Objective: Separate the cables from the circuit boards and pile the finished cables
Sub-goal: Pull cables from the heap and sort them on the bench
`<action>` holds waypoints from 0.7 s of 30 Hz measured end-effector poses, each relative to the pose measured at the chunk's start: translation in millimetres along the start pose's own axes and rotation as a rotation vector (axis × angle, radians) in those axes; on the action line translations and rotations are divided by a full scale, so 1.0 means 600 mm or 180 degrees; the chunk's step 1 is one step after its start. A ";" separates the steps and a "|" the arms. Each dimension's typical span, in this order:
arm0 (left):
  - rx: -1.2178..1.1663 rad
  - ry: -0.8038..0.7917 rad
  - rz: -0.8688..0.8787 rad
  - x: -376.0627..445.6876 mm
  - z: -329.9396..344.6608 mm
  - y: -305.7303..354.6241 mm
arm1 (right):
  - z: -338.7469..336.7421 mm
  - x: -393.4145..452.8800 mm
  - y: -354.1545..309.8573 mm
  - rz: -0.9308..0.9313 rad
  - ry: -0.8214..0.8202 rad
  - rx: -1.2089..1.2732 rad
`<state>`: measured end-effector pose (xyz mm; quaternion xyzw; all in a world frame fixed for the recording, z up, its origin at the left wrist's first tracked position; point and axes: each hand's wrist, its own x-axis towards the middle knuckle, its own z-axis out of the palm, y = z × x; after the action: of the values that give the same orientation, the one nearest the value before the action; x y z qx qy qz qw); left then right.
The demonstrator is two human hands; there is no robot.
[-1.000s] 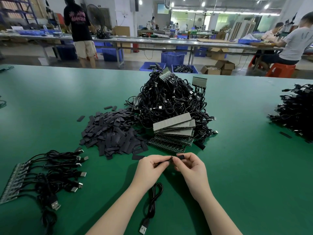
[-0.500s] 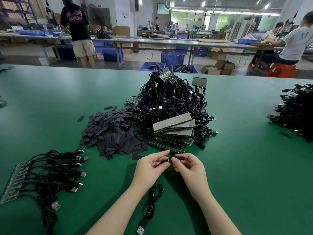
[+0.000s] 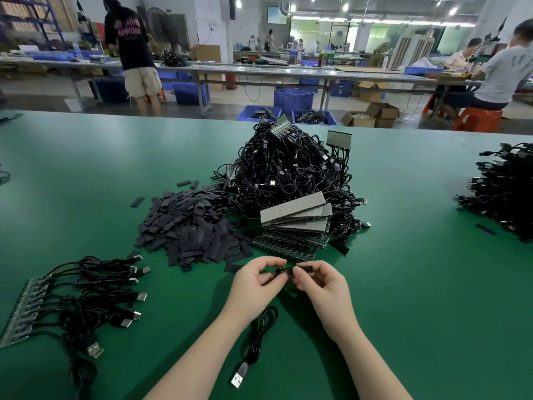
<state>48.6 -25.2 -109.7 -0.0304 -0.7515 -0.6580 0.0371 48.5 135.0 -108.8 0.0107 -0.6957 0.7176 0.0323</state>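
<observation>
My left hand (image 3: 256,280) pinches the end of a black USB cable (image 3: 256,342), which hangs down between my forearms with its plug near the table's front. My right hand (image 3: 320,284) pinches a small black sleeve (image 3: 304,268) at the cable's tip. Just beyond my hands lies a stack of circuit boards (image 3: 297,223). Behind it rises a big heap of black cables with boards attached (image 3: 291,174). A board strip with several cables still on it (image 3: 72,298) lies at the left. A pile of loose cables (image 3: 501,192) sits at the right edge.
A spread of flat black sleeves (image 3: 190,229) covers the green table (image 3: 418,298) left of the boards. Beyond the table's far edge stand blue crates (image 3: 292,99), cardboard boxes, long benches and people working.
My hands have drawn slightly closer together around the cable tip and sleeve. The hanging plug has shifted a little.
</observation>
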 end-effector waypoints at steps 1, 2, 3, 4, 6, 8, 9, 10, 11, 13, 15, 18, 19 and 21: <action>-0.0029 0.0047 0.0014 0.000 0.001 -0.001 | 0.000 0.000 0.000 -0.0004 0.0000 0.0018; -0.0070 0.0089 0.0017 0.001 0.001 -0.001 | 0.000 0.000 0.000 0.0005 0.0006 0.0046; -0.0131 0.0107 -0.0004 0.001 0.002 -0.001 | 0.000 0.001 0.001 0.0019 0.0018 0.0082; -0.0207 0.0088 -0.0041 0.002 0.002 0.000 | 0.000 0.002 0.001 0.0030 0.0032 0.0116; -0.0318 -0.0015 -0.0110 0.004 0.000 0.001 | 0.000 0.002 0.001 0.0036 0.0045 0.0163; -0.0388 -0.0152 -0.0182 0.007 -0.004 0.003 | -0.001 0.001 0.001 0.0041 -0.0008 0.0194; -0.0433 -0.0224 -0.0231 0.008 -0.007 0.004 | 0.000 0.000 0.000 0.0039 -0.0063 0.0204; -0.0474 -0.0292 -0.0283 0.009 -0.009 0.005 | 0.000 -0.001 0.000 0.0022 -0.0122 0.0198; -0.0516 -0.0354 -0.0336 0.010 -0.011 0.006 | 0.001 -0.002 -0.001 -0.0002 -0.0167 0.0180; -0.0617 -0.0468 -0.0431 0.012 -0.015 0.008 | 0.001 -0.002 -0.004 -0.0035 -0.0199 0.0148; -0.0697 -0.0572 -0.0501 0.015 -0.019 0.010 | 0.001 -0.003 -0.007 -0.0049 -0.0203 0.0123; -0.0757 -0.0686 -0.0599 0.020 -0.024 0.012 | 0.001 -0.003 -0.010 -0.0017 -0.0213 0.0140; -0.0767 -0.0710 -0.0632 0.021 -0.026 0.012 | 0.001 -0.003 -0.011 -0.0002 -0.0217 0.0146; -0.0799 -0.0752 -0.0683 0.022 -0.029 0.011 | 0.001 -0.003 -0.012 0.0019 -0.0248 0.0134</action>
<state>36.1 -41.3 -99.5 -0.0314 -0.6617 -0.7385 -0.1257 50.6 134.8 -101.5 0.0373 -0.6812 0.7311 0.0028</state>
